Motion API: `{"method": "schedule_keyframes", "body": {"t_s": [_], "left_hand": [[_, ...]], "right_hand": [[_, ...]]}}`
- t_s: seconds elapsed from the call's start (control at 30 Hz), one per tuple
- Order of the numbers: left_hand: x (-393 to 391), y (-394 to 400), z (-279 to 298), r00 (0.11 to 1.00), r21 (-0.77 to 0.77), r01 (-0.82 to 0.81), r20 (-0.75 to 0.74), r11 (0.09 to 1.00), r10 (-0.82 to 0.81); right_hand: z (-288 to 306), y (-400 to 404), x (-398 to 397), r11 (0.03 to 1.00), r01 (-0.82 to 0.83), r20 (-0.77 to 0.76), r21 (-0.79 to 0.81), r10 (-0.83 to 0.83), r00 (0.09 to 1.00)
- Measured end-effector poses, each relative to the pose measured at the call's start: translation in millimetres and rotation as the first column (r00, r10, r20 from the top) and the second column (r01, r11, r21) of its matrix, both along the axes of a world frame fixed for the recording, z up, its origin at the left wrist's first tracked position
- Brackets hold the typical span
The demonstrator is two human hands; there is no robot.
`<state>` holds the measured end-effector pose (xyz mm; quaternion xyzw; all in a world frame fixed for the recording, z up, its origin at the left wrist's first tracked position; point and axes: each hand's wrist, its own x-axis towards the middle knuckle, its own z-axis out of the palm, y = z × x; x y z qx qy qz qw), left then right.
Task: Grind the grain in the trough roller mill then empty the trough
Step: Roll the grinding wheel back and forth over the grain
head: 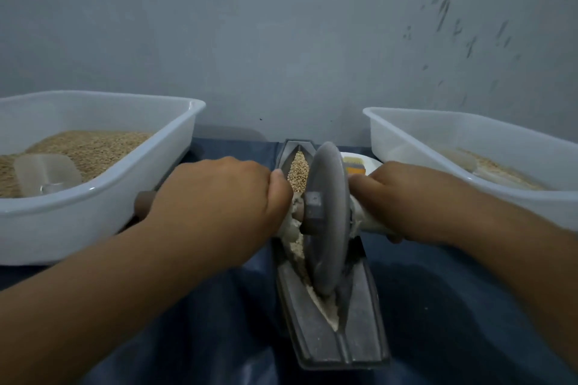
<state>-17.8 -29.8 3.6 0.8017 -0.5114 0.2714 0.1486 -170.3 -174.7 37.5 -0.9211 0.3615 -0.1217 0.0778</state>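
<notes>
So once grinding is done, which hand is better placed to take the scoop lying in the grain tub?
Left, probably. The left hand grips the axle right beside the left tub, where the scoop lies on the grain. The right hand is across the wheel, by the other tub.

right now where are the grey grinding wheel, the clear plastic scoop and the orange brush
grey grinding wheel (325, 197), head view, on its flat face
clear plastic scoop (47, 173), head view, on its bowl
orange brush (354, 166), head view, on its body
</notes>
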Motion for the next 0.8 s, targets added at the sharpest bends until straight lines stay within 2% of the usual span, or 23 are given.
{"method": "schedule_keyframes", "body": {"t_s": [0.03,0.1,0.17,0.27,0.37,0.43,0.47,0.53,0.6,0.67,0.73,0.77,0.8], "left_hand": [[3.1,-4.2,-0.6,0.999,0.017,-0.029,0.037,0.999,0.029],[18.8,-19.0,-9.6,0.959,0.129,-0.054,0.284,0.99,0.016],[33.8,-35.2,-11.5,0.925,0.192,-0.12,0.377,0.974,0.04],[41.7,-47.8,-6.8,0.933,0.196,-0.154,0.351,0.968,0.078],[40.1,-44.7,-6.9,0.919,0.245,-0.107,0.394,0.963,0.002],[30.8,-29.0,-2.9,0.95,0.28,-0.062,0.311,0.958,-0.029],[24.5,-21.0,0.8,0.96,0.315,-0.034,0.274,0.949,-0.057],[16.5,-3.8,2.9,0.939,0.384,0.016,0.31,0.923,-0.146],[7.1,13.4,11.9,0.927,0.381,0.15,0.266,0.912,-0.264],[7.6,19.8,12.1,0.923,0.342,0.211,0.24,0.916,-0.302],[7.1,19.9,7.7,0.922,0.352,0.207,0.243,0.913,-0.303],[9.2,14.1,5.1,0.936,0.305,0.173,0.245,0.937,-0.253],[11.6,5.8,2.5,0.975,0.259,0.062,0.191,0.964,-0.114]], "right_hand": [[-5.4,-2.1,6.6,1.0,0.019,0.022,-0.017,-0.019,1.0],[-18.9,-9.9,19.9,0.984,0.007,0.169,-0.176,0.023,0.985],[-23.6,-12.2,33.9,0.939,0.06,0.212,-0.338,0.014,0.977],[-28.7,-25.2,44.2,0.923,0.081,0.251,-0.377,0.018,0.968],[-26.1,-25.2,37.4,0.931,0.032,0.159,-0.364,0.028,0.987],[-21.5,-22.3,27.7,0.965,-0.019,0.075,-0.261,0.04,0.996],[-16.9,-18.6,21.6,0.99,-0.043,0.092,-0.133,0.055,0.994],[-5.0,-10.6,6.9,0.995,-0.062,0.041,0.078,0.059,0.997],[6.6,1.3,-4.4,0.979,-0.093,-0.002,0.182,0.095,0.995],[10.0,4.4,-8.7,0.982,-0.115,-0.075,0.151,0.127,0.989],[9.2,1.9,-4.0,0.992,-0.118,-0.098,0.047,0.122,0.988],[5.7,0.7,1.5,0.994,-0.104,-0.047,-0.044,0.102,0.994],[-1.5,-4.3,8.2,0.984,-0.075,0.0,-0.162,0.076,0.997]]}}
